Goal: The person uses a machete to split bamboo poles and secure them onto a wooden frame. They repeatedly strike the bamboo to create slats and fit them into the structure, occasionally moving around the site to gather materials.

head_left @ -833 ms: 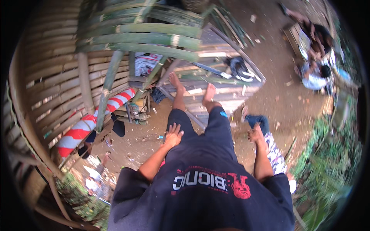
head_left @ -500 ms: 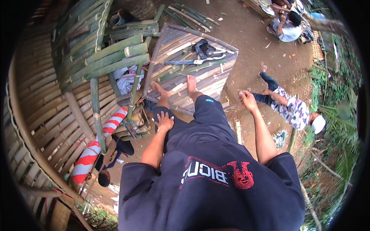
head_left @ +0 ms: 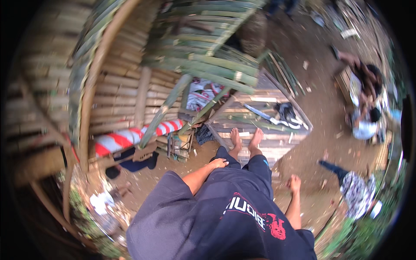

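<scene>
My left hand (head_left: 219,163) lies on the leg of my dark shorts (head_left: 258,168), fingers stretched over the cloth, holding nothing. My right hand (head_left: 294,183) hangs out to the right above the dirt ground, its fingers curled closed. Whatever it may hold is hidden. My bare feet (head_left: 245,139) stand on a low platform of bamboo slats (head_left: 225,113) with a wooden border. Beyond my toes on it lie a long blade-like tool with a pale curved handle (head_left: 268,118), a black plastic bag (head_left: 285,112) and loose bamboo strips.
A green bamboo structure (head_left: 203,60) stands ahead-left, beside a split-bamboo wall (head_left: 115,99). A red-and-white striped roll (head_left: 130,139) lies below it. At right are a person in a patterned shirt (head_left: 359,194) and seated people (head_left: 364,125). Another person (head_left: 135,160) is at left.
The view has swung left, so the platform and people appear further right. My left hand has slid inward on my leg. My right hand is lower, its fingers curled tighter.
</scene>
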`<action>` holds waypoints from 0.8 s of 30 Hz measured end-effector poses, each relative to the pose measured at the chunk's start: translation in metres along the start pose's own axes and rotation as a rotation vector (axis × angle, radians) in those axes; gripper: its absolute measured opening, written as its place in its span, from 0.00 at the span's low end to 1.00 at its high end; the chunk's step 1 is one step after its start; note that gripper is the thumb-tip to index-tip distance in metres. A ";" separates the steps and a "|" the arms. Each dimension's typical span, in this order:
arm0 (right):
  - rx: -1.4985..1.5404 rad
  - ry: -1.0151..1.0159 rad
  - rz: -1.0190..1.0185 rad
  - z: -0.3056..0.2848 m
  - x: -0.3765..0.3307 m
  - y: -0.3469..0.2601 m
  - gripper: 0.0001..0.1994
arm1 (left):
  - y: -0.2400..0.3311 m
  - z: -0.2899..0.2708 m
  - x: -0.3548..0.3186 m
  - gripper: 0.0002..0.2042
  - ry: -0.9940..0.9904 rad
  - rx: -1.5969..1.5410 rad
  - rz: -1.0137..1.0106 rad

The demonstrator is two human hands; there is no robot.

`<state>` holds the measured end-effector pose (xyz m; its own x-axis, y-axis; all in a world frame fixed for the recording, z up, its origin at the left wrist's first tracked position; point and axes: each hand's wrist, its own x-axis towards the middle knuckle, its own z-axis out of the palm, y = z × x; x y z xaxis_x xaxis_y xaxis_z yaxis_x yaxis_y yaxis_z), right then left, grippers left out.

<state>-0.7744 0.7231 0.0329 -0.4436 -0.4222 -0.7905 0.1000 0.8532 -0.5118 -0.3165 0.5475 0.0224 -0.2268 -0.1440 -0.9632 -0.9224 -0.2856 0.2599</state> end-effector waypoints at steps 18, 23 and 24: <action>-0.261 -0.353 -0.458 0.165 0.014 -0.271 0.17 | -0.142 0.078 -0.073 0.15 0.643 -0.972 -0.070; -0.414 -0.353 -0.389 0.169 -0.013 -0.251 0.17 | -0.151 0.101 -0.060 0.13 0.694 -1.050 -0.056; -0.492 -0.350 -0.377 0.162 -0.011 -0.238 0.18 | -0.154 0.104 -0.050 0.13 0.656 -1.056 -0.060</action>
<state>-0.6491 0.4750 0.1087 -0.0484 -0.7190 -0.6933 -0.4547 0.6339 -0.6256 -0.1953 0.6973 0.0230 0.2859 -0.4633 -0.8389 -0.1543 -0.8862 0.4368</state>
